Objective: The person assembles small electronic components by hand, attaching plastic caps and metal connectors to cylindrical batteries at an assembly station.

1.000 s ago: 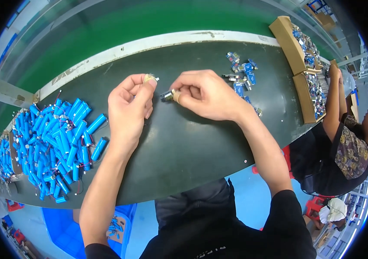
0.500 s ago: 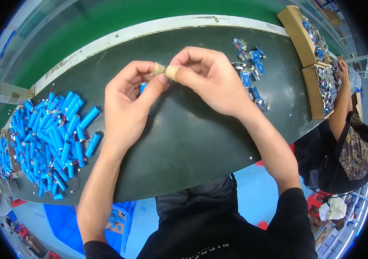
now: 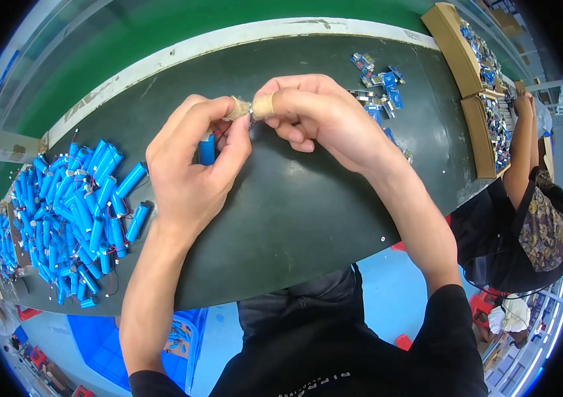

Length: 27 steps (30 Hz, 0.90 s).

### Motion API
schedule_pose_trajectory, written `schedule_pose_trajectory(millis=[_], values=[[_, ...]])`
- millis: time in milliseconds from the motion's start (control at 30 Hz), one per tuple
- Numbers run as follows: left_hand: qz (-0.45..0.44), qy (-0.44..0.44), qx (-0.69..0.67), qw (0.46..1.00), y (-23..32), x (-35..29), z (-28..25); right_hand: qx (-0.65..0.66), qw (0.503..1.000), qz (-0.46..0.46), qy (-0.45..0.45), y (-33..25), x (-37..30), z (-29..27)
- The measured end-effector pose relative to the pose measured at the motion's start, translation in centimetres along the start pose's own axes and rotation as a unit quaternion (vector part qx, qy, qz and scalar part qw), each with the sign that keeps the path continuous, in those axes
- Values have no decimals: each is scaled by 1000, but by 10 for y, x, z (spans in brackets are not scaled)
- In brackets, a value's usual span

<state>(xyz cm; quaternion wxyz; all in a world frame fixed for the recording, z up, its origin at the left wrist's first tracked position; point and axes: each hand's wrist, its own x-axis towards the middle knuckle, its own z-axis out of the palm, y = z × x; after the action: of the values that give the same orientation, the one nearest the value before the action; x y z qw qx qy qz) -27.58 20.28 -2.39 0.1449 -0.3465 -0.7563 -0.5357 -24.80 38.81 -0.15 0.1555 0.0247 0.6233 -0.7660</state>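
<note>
Over the dark green table (image 3: 294, 218), my two hands meet at their fingertips. My left hand (image 3: 185, 155) is closed around a blue cylindrical battery pack (image 3: 207, 149), which shows between thumb and palm. Its thumb and index fingertip pinch a small piece at the meeting point, too small to make out. My right hand (image 3: 327, 116) is closed in a pinch at that same spot, its other fingers curled. Tan finger covers wrap the left index fingertip and the tip of a right digit.
A large heap of blue battery packs with thin wires (image 3: 83, 218) lies on the left. Small blue circuit boards (image 3: 387, 89) are scattered at the far right. Cardboard boxes (image 3: 476, 132) of boards stand beyond, near another person's arm (image 3: 524, 139). A blue bin (image 3: 96, 344) sits below the table edge.
My left hand has shifted slightly left and turned, showing more of the blue battery pack. The right hand's lower fingers have come down into view below the pinch.
</note>
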Motion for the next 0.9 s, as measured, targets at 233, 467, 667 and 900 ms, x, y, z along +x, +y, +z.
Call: schedule_pose_trajectory(millis=[233,467,667,900], values=[[-161,40,-109,980,-4,2,0,-331,918,-200,89,9,10,-14],[-171,53,-100,979,-8,3,-1,-519,802,-286,70,22,5,-5],[-214,32,-138,967,-7,4,-2,-355,921,-116,116,9,3,-5],[-299,-16,-297,907,-6,6,-2,42,995,-76,43,11,6,-4]])
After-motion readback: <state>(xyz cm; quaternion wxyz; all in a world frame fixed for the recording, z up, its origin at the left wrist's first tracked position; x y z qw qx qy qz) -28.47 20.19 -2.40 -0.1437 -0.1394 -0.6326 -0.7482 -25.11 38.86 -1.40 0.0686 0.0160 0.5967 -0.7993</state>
